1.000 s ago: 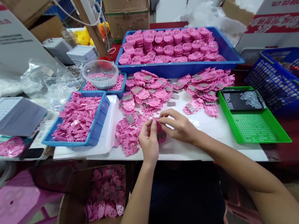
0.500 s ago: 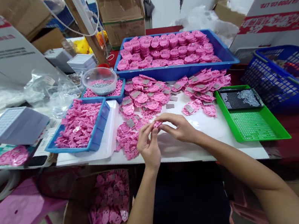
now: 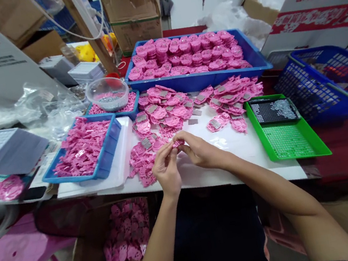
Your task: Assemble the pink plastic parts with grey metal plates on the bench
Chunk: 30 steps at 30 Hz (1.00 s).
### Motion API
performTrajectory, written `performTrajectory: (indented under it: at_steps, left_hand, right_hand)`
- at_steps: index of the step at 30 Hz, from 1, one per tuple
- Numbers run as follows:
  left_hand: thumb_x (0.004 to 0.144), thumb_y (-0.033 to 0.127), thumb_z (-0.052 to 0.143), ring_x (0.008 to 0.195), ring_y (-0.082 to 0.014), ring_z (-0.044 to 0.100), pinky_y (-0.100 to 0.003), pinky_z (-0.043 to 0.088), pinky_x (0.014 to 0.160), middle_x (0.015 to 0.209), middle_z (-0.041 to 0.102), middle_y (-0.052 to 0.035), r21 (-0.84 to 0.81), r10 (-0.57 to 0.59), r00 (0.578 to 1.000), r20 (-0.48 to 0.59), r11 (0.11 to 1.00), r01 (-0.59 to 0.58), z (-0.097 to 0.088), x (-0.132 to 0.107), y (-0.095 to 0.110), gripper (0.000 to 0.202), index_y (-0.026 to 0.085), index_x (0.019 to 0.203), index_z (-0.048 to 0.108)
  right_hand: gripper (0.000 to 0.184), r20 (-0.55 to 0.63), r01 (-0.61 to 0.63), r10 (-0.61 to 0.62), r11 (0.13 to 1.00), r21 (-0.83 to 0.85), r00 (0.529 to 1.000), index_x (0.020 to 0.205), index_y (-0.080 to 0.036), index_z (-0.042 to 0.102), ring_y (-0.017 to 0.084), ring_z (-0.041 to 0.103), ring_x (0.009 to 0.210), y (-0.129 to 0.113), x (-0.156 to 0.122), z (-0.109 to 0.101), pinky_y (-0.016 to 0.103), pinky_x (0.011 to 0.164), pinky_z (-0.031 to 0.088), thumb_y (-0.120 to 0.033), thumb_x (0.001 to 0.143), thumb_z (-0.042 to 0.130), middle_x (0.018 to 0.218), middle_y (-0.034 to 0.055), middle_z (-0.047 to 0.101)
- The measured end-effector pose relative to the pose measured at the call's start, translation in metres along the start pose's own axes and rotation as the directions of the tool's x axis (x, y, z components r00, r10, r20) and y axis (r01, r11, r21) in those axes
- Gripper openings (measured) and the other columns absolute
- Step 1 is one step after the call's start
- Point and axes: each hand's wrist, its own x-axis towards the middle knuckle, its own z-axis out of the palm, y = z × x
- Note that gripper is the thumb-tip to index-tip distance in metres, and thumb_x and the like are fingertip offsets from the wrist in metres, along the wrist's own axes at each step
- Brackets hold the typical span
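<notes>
A small pink plastic part (image 3: 178, 143) is pinched between both hands above the white work surface (image 3: 207, 171). My left hand (image 3: 166, 167) is closed on it from the left, with thumb and fingertips together. My right hand (image 3: 195, 150) is closed on its other side, fingers bent over the top. The fingers cover most of the part, so its exact shape is hidden. Just left of the hands lies a loose heap of pink parts (image 3: 143, 164). Beyond them is a pile of pink pieces with grey plates (image 3: 170, 109).
A blue tray of stacked pink pieces (image 3: 199, 79) stands at the back. On the left are a blue bin of pink parts (image 3: 102, 171) and a clear bowl of small metal bits (image 3: 107, 92). A green tray (image 3: 322, 150) and a blue basket (image 3: 339, 100) are on the right.
The whole view has shifted slightly, so the scene sits a little further left. Both hands keep hold of the pink part, with the right fingers curled slightly more over it.
</notes>
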Motion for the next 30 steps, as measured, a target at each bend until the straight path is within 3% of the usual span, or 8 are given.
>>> performTrajectory:
  at_steps: [5, 9, 12, 17, 23, 30]
  left_hand:
    - [0.087, 0.036, 0.076, 0.098, -0.0187, 0.071, -0.031, 0.059, 0.089, 0.1, 0.073, -0.0032, 0.02, -0.015, 1.0, 0.005, 1.0, 0.015, -0.003, -0.001, -0.003, 0.016, 0.024, 0.096, 0.08]
    - [0.086, 0.035, 0.077, 0.097, -0.017, 0.07, -0.03, 0.058, 0.089, 0.098, 0.073, -0.0027, -0.013, -0.03, 1.0, 0.005, 0.999, 0.03, -0.005, 0.0, -0.004, 0.016, 0.023, 0.096, 0.08]
    - [0.084, 0.038, 0.079, 0.099, -0.0175, 0.071, -0.031, 0.058, 0.092, 0.1, 0.073, -0.0032, -0.052, -0.06, 0.998, 0.001, 0.997, 0.06, -0.005, 0.001, -0.003, 0.019, 0.023, 0.096, 0.079]
    - [0.083, 0.041, 0.08, 0.107, -0.0205, 0.071, -0.037, 0.056, 0.101, 0.103, 0.076, -0.0038, -0.118, -0.063, 0.998, 0.03, 0.991, 0.066, -0.004, 0.0, -0.001, 0.021, 0.024, 0.095, 0.08]
    - [0.082, 0.039, 0.082, 0.113, -0.023, 0.073, -0.043, 0.053, 0.109, 0.109, 0.079, -0.0049, -0.206, -0.116, 0.991, 0.071, 0.97, 0.128, -0.003, -0.002, 0.0, 0.021, 0.025, 0.097, 0.08]
    - [0.077, 0.042, 0.085, 0.096, -0.0214, 0.077, -0.035, 0.061, 0.092, 0.101, 0.081, -0.0063, -0.167, -0.192, 0.981, 0.037, 0.966, 0.196, -0.005, 0.001, 0.0, 0.029, 0.02, 0.095, 0.081]
  right_hand:
    - [0.007, -0.047, -0.05, 0.053, 0.998, 0.047, 0.997, 0.104, -0.022, 0.047, 0.018, 0.057, 0.082, -0.003, -0.004, 0.01, 0.032, 0.072, 0.054, -0.019, 0.1, 0.043, 0.096, 0.0057, 0.057]
    - [0.007, -0.114, -0.076, 0.076, 0.997, 0.005, 0.991, 0.1, -0.021, 0.048, 0.018, 0.056, 0.079, -0.007, -0.003, 0.012, 0.033, 0.072, 0.051, -0.017, 0.099, 0.044, 0.092, 0.0054, 0.058]
    - [0.006, -0.048, -0.079, 0.084, 0.992, 0.093, 0.995, 0.103, -0.02, 0.054, 0.018, 0.061, 0.082, -0.011, 0.0, -0.002, 0.032, 0.076, 0.053, -0.022, 0.1, 0.05, 0.094, 0.0058, 0.063]
    - [0.019, 0.112, -0.086, 0.057, 0.959, 0.27, 0.992, 0.109, -0.017, 0.064, 0.017, 0.069, 0.086, -0.016, 0.003, -0.03, 0.031, 0.08, 0.057, -0.033, 0.102, 0.057, 0.097, 0.0058, 0.072]
    - [0.017, -0.084, 0.084, -0.075, 0.99, 0.111, 0.994, 0.107, -0.017, 0.07, 0.018, 0.072, 0.091, -0.012, -0.003, -0.024, 0.033, 0.085, 0.058, -0.029, 0.099, 0.06, 0.102, 0.0083, 0.076]
    - [0.024, -0.053, -0.149, 0.196, 0.873, 0.465, 0.979, 0.101, -0.015, 0.07, 0.017, 0.07, 0.082, -0.008, -0.007, -0.009, 0.03, 0.073, 0.061, -0.038, 0.095, 0.066, 0.095, 0.0066, 0.071]
